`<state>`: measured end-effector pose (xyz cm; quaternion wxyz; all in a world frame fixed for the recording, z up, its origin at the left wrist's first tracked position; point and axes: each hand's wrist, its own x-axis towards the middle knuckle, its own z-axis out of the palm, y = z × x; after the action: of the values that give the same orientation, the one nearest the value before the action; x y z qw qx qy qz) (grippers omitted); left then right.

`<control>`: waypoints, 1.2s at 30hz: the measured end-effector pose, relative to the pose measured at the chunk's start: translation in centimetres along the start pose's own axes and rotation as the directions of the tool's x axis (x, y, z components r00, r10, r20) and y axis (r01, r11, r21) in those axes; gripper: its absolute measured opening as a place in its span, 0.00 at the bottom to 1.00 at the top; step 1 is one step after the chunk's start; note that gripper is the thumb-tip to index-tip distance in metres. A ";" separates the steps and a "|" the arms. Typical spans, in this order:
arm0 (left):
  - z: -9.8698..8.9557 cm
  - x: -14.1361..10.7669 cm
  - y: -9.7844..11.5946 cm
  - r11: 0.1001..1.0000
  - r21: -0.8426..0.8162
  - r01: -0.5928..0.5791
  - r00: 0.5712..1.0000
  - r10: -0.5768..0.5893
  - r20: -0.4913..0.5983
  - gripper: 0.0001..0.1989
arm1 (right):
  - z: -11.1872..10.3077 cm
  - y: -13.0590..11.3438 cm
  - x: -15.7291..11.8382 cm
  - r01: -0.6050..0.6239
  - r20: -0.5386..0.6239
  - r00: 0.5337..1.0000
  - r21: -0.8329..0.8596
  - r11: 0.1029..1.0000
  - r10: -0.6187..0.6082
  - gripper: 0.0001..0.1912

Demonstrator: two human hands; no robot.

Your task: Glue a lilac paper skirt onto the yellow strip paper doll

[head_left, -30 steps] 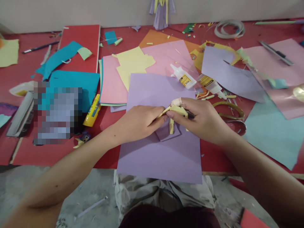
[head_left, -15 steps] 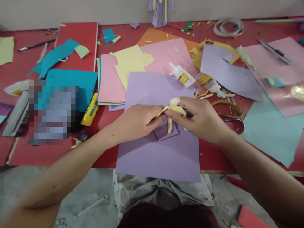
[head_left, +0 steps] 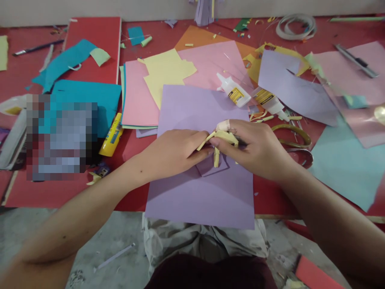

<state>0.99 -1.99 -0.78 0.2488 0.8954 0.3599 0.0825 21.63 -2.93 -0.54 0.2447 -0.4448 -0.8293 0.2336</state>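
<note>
My left hand [head_left: 182, 149] pinches one end of a narrow folded yellow paper strip [head_left: 216, 157], fingers closed. My right hand [head_left: 254, 147] grips the rest of that paper between thumb and fingers; a pale wrap covers one fingertip. Something dark and thin shows beside the right fingers, too hidden to name. Below the hands lies a small darker purple paper piece [head_left: 207, 169], partly covered by the fingers. It rests on a large purple sheet [head_left: 195, 200] that overhangs the table's front edge.
Two white glue bottles [head_left: 236, 93] lie beyond the right hand, near scissors [head_left: 296, 135] and a utility knife [head_left: 356, 60]. A yellow glue stick [head_left: 111, 134] lies left. Paper sheets and scraps, including a yellow one [head_left: 168, 68], cover the red table [head_left: 132, 194].
The view has shifted slightly, moving the table contents upward in the picture. Both hands keep hold of the yellow paper, and its left end now shows more between the fingers.
</note>
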 end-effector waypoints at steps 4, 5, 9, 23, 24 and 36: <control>-0.1 0.0 0.1 1.000 0.004 0.006 1.000 -0.006 0.015 0.09 | 0.0 0.0 0.0 0.014 -0.004 1.000 -0.001 1.000 -0.014 0.14; -0.1 0.0 0.1 1.000 0.001 0.009 1.000 -0.009 0.021 0.09 | 0.0 0.0 0.0 0.021 -0.006 1.000 -0.001 1.000 -0.021 0.14; -0.1 0.0 0.1 1.000 0.006 0.015 0.999 -0.015 0.033 0.09 | 0.0 0.1 0.0 0.035 -0.011 0.999 -0.002 0.999 -0.035 0.15; -0.3 0.0 0.4 0.992 0.123 0.002 0.999 -0.006 0.036 0.09 | -0.1 0.3 0.1 0.045 0.034 0.998 -0.057 0.997 -0.043 0.14; -0.3 0.0 0.4 0.992 0.125 0.000 0.999 -0.005 0.036 0.09 | -0.1 0.4 0.1 0.044 0.037 0.998 -0.063 0.997 -0.042 0.13; -0.3 0.0 0.4 0.993 0.114 -0.004 0.999 -0.001 0.038 0.10 | -0.1 0.4 0.1 0.056 0.039 0.998 -0.061 0.997 -0.054 0.13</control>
<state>1.15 -2.12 -0.33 0.2041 0.9098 0.3586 0.0449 21.85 -2.67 -0.69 0.2216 -0.4248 -0.8524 0.2094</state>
